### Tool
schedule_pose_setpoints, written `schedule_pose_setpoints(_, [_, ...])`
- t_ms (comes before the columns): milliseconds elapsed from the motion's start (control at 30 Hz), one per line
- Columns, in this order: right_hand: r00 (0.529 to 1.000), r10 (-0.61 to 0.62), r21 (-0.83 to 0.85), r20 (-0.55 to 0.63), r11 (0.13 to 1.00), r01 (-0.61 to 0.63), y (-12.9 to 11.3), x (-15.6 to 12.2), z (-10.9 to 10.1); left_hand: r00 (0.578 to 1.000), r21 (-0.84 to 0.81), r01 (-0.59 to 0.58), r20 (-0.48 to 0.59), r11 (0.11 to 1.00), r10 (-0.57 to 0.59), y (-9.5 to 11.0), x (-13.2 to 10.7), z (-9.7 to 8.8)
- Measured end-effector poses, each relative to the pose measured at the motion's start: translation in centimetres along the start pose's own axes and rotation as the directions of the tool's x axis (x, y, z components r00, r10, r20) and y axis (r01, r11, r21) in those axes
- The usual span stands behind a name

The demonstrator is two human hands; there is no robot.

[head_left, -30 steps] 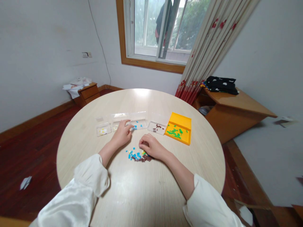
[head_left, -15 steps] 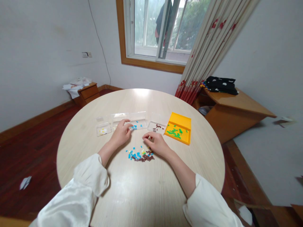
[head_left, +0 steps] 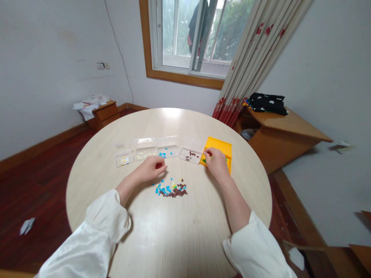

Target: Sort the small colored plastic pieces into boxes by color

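Well, nearest you on the table (head_left: pixel 165 239) is the pile (head_left: pixel 176 192) of small pieces, mostly blue on the side toward your left hand (head_left: pixel 149 169) and brown toward your right hand (head_left: pixel 217 164). It lies between them, probably so that either hand can reach it easily. From your left hand it is to the right and nearer your body; from your right, to the left and nearer too.

Your left fingers curl in toward the thumb; whether anything sits between the tips, you cannot tell. Your right hand is over the yellow box (head_left: pixel 219 143), thumb and forefinger drawn together near its left side; any piece they may pinch is too small to make out. Green pieces (head_left: pixel 204 160) show just beneath them.

Just left of your right hand is the box of brown pieces (head_left: pixel 182 155). Beyond your left fingertips is the box of blue pieces (head_left: pixel 175 151), past the knuckles the box of cream pieces (head_left: pixel 146 142), and farther left the box of yellow pieces (head_left: pixel 131 153). They stand open in an arc, seemingly to keep colours apart within reach.
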State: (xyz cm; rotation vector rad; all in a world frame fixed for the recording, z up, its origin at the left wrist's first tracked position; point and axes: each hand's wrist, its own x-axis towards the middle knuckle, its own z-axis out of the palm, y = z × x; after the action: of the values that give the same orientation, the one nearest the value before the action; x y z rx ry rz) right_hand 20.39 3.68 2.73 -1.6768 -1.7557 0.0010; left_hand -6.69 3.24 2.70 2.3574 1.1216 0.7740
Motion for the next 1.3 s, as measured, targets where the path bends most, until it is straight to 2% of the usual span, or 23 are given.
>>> schedule_pose_setpoints(133, [0.990, 0.131, -0.154, 0.051, 0.981, -0.122, 0.9, 0.2, -0.4, 1.000, 0.019, 0.000, 0.006, 1.000, -0.001, -0.2, 0.0, 0.0])
schedule_pose_setpoints(300, [0.969, 0.223, -0.262, 0.109, 0.946, -0.189, 1.3, 0.1, -0.5, 1.000, 0.038, 0.012, 0.022, 0.999, -0.013, -0.6, 0.0, 0.1])
schedule_pose_setpoints(600, [0.939, 0.261, -0.293, 0.223, 0.937, -0.191, 1.0, 0.0, -0.6, 0.995, 0.070, 0.069, 0.061, 0.995, -0.074, -1.3, 0.1, 0.2])
schedule_pose_setpoints(767, [0.936, 0.273, -0.288, 0.224, 0.936, -0.204, 0.7, -0.1, -0.7, 0.995, 0.072, 0.089, 0.048, 0.993, -0.092, -1.3, 0.1, 0.1])
schedule_pose_setpoints(867, [0.947, 0.268, -0.266, 0.178, 0.939, -0.216, 0.5, 0.0, -0.8, 0.994, 0.084, 0.093, 0.042, 0.992, -0.097, -1.1, 0.1, 0.0])
schedule_pose_setpoints(967, [0.983, 0.160, -0.151, 0.086, 0.978, -0.145, -0.4, 0.0, -0.7, 0.994, 0.092, 0.097, 0.035, 0.991, -0.101, -1.2, 0.1, 0.0])
schedule_pose_setpoints(1067, [0.992, -0.070, 0.079, 0.101, 0.995, 0.063, -2.3, -0.8, -0.1, 0.994, 0.090, 0.098, 0.043, 0.991, -0.102, -1.4, 0.1, 0.1])
schedule_pose_setpoints(1100, [0.971, -0.171, 0.178, 0.164, 0.974, 0.141, -3.1, -1.2, 0.1, 0.993, 0.089, 0.100, 0.049, 0.991, -0.105, -1.4, 0.0, 0.2])
schedule_pose_setpoints(1167, [0.896, -0.343, 0.353, 0.282, 0.905, 0.235, -4.6, -2.2, 0.8, 0.992, 0.086, 0.109, 0.061, 0.990, -0.114, -1.3, 0.0, 0.2])
schedule_pose_setpoints(1300, [0.726, -0.536, 0.542, 0.431, 0.797, 0.266, -6.1, -3.5, 1.8, 0.991, 0.087, 0.110, 0.066, 0.990, -0.116, -0.9, 0.1, 0.0])
